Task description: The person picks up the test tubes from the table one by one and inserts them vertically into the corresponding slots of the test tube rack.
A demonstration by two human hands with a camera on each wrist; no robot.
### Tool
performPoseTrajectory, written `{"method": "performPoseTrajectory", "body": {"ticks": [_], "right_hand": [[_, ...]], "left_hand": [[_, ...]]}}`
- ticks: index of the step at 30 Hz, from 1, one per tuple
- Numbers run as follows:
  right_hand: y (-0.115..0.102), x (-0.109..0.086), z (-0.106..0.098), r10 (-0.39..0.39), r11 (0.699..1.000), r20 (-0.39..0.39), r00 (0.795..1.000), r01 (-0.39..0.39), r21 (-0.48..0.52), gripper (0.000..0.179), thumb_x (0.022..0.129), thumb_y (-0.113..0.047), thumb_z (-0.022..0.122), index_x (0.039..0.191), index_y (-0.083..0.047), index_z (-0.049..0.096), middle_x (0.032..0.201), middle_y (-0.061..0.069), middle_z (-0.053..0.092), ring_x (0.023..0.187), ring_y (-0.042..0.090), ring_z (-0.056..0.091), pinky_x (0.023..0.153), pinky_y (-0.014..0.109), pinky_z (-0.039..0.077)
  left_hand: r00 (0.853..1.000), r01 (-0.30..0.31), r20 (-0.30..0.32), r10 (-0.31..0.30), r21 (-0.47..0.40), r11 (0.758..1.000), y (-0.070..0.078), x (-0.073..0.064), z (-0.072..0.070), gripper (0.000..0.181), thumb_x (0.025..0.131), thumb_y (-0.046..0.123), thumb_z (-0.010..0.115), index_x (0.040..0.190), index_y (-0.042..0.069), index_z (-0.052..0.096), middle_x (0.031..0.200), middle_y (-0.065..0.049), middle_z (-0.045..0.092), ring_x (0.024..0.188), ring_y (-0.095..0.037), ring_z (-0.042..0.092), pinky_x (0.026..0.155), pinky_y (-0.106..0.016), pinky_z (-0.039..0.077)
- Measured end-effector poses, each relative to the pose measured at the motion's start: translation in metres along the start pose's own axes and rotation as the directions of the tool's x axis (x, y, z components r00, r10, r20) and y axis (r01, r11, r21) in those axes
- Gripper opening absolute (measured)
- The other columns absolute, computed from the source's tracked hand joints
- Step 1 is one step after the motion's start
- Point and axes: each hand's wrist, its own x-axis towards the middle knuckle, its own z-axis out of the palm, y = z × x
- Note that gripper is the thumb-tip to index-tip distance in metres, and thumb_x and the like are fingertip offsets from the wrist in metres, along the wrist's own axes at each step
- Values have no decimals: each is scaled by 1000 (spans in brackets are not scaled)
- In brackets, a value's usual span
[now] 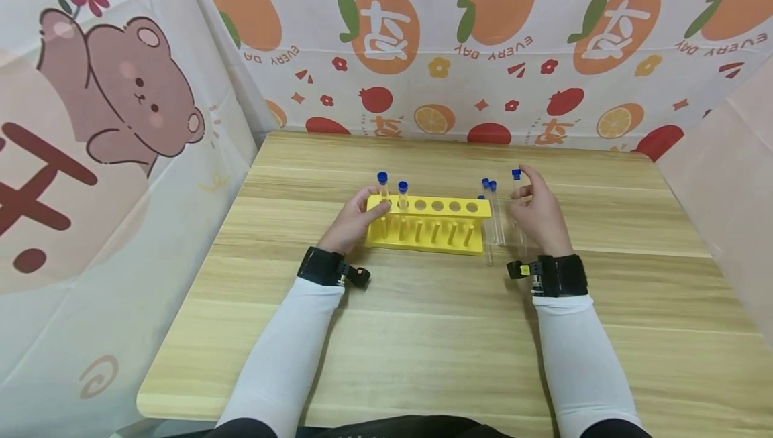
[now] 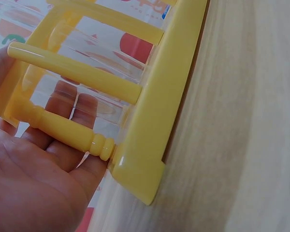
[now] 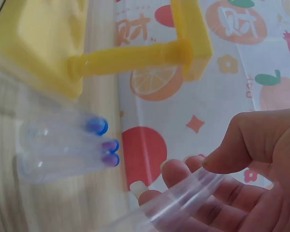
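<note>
A yellow test tube rack [image 1: 435,214] stands on the table. My left hand [image 1: 353,223] grips its left end, thumb over the top plate; in the left wrist view, fingers [image 2: 84,108] reach behind the rack's end post [image 2: 63,128]. Two blue-capped test tubes stand upright in the leftmost holes, one under a blue cap [image 1: 383,178], the other under a second blue cap [image 1: 402,187]. To the rack's right, my right hand [image 1: 541,216] pinches a clear test tube [image 3: 183,195] between thumb and fingers, its blue cap [image 1: 517,174] upward.
Several loose blue-capped tubes [image 1: 497,220] lie close together on the table, between the rack's right end and my right hand. Behind the wooden tabletop [image 1: 423,344] hangs a fruit-printed cloth [image 1: 386,96]. Another printed cloth [image 1: 181,223] covers the left side.
</note>
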Motion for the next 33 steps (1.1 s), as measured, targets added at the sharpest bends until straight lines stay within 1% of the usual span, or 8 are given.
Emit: {"method": "performPoseTrajectory", "body": {"ticks": [4, 7, 11, 15, 18, 22, 28, 33], "right_hand": [[-7, 0, 3, -30, 1000, -33, 999, 30, 6, 79, 89, -2, 58, 156, -25, 23, 106, 12, 56, 78, 27, 54, 63, 32, 46], [-9, 1, 4, -43, 999, -45, 998, 43, 11, 78, 88, -1, 58, 155, -25, 25, 105, 12, 54, 78, 26, 53, 63, 31, 46], [-11, 0, 4, -61, 998, -46, 997, 62, 29, 78, 88, -1, 61, 154, -26, 29, 105, 11, 52, 78, 26, 52, 61, 30, 46], [-14, -1, 4, -77, 996, -42, 996, 79, 48, 76, 88, -3, 67, 151, -26, 32, 103, 11, 51, 81, 26, 53, 63, 31, 47], [-17, -1, 5, -88, 994, -44, 995, 91, 55, 74, 88, -3, 69, 149, -24, 34, 102, 10, 51, 82, 26, 53, 64, 31, 47], [-20, -3, 5, -109, 992, -60, 992, 113, 60, 71, 87, -2, 69, 146, -22, 35, 99, 10, 52, 82, 26, 52, 62, 29, 47], [-26, -7, 4, -149, 986, -93, 985, 154, 56, 70, 87, -6, 72, 145, -22, 35, 97, 10, 53, 80, 24, 53, 59, 22, 48], [-32, -10, 3, -199, 977, -146, 969, 207, 42, 75, 86, -10, 76, 147, -26, 36, 96, 8, 53, 82, 21, 53, 64, 17, 46]], "left_hand": [[1000, -3, -3, 3, -2, 1000, -1, -1, 0, 54, 94, 41, 65, 138, 14, 49, 164, -3, 20, 152, -21, 4, 121, -51, 9], [1000, 2, 2, -2, -2, 1000, -2, 0, 0, 55, 94, 41, 65, 138, 13, 49, 164, -2, 20, 152, -20, 4, 121, -50, 9], [1000, 9, 13, -9, -3, 1000, -2, 0, 0, 57, 95, 39, 63, 141, 11, 46, 164, 0, 18, 152, -19, 3, 121, -51, 8], [1000, 14, 14, -14, 3, 1000, 0, 0, 0, 57, 96, 38, 62, 144, 13, 44, 165, -1, 16, 152, -19, 2, 121, -51, 7], [1000, 15, 9, -15, 9, 1000, 0, -1, 1, 56, 96, 40, 62, 143, 15, 45, 165, -1, 17, 152, -19, 4, 121, -51, 8], [1000, 8, 3, -8, 10, 1000, -1, -2, 1, 56, 95, 42, 63, 141, 15, 47, 164, -1, 19, 152, -18, 5, 122, -50, 8], [1000, -8, -1, 8, 11, 1000, -3, -2, 1, 56, 94, 44, 64, 139, 15, 48, 163, -2, 21, 152, -19, 7, 121, -51, 9], [1000, -14, 2, 14, 9, 1000, -2, -1, 0, 55, 93, 44, 65, 138, 16, 48, 163, -1, 22, 152, -20, 8, 121, -51, 11]]}}
